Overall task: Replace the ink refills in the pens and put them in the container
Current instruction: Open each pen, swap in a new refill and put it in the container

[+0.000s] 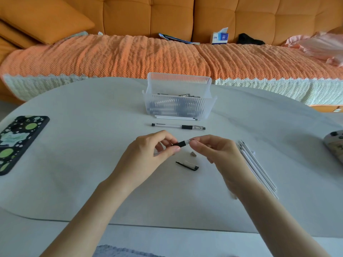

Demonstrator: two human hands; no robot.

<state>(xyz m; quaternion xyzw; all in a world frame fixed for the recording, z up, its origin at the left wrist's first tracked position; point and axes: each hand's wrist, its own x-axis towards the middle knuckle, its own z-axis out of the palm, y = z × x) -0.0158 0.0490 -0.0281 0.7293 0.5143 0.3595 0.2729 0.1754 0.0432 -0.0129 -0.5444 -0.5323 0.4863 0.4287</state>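
Both hands' fingers (169, 150) pinch the pen (181, 144).

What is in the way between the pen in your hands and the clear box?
A whole pen lies flat on the table between the held pen and the clear box, and thin white refills lie just in front of the box's near wall. Both are low, so lifting the pen over them should probably work.

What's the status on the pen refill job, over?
Left hand grips pen barrel, right hand pinches its front end. Cap and metal tip off, on table. Another pen lies before the container.
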